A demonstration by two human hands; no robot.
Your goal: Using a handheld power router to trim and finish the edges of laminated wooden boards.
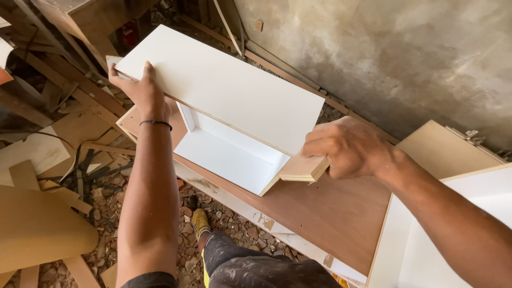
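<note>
Right hand (349, 148) curled tight around a small plywood block (303, 167), pressed against the near right corner of a white laminate box (224, 101). Left hand (140, 88) spread flat, fingers (114, 74) open and gripping nothing, steadying the far left end of the box's top panel. Between the two hands, the box with its long axis running from left hand to right, its open side facing down toward the viewer. Inside, only bare white panels, no contents. Beneath the box, a brown plywood board (330, 213) serving as a work surface. Beyond the right wrist, another white cabinet panel (458, 213). Below the left forearm, wood offcuts (37, 224) over a gravel floor (234, 229).
</note>
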